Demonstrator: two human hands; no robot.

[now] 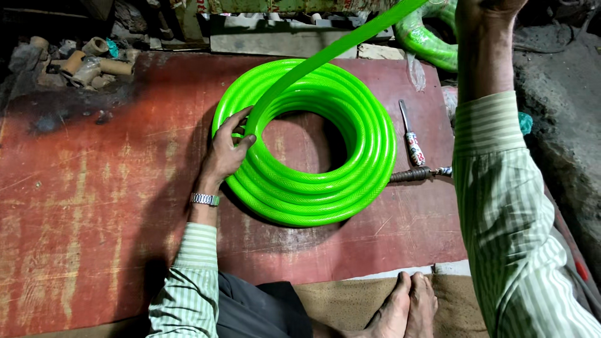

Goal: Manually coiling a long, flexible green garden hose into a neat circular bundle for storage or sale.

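Observation:
A bright green hose coil (pixel 325 181) lies flat on a worn red board (pixel 94 206). My left hand (pixel 226 147) grips the coil's left side, thumb inside the ring. A loose run of the same hose (pixel 341 44) rises from the coil diagonally to the upper right. My right hand (pixel 485 12) is raised at the top edge, where that run ends; its fingers are partly cut off by the frame. I wear a striped sleeve and a metal wristwatch (pixel 205 199).
A knife with a patterned handle (pixel 412 141) and a dark metal fitting (pixel 416 174) lie right of the coil. More green hose (pixel 422 37) is piled at the back. Short pipe pieces (pixel 84 62) sit at the back left. My bare feet (pixel 404 307) rest on brown matting.

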